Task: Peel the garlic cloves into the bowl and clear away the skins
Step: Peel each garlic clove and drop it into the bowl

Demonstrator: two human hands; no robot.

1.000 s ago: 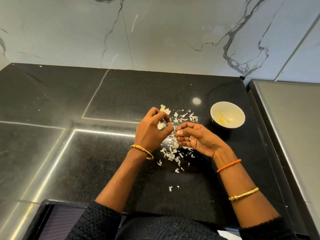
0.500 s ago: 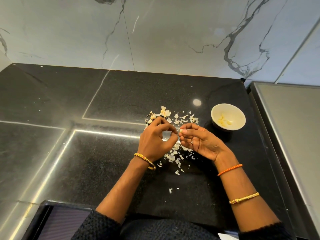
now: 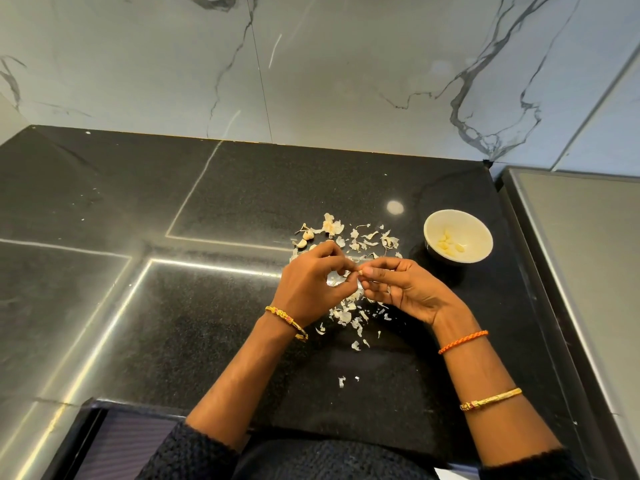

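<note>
No readable text, no labels, brands, nos. or signs anywhere, bowl plain w/o print, bench & marble wall unmarked, bangles too small to tell any engraving

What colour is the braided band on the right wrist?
Orange; the braided band shows clearly in the head view.

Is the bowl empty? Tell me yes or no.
No: several peeled cloves lie inside the white bowl, which stands on the counter to the right of the hands.
</note>
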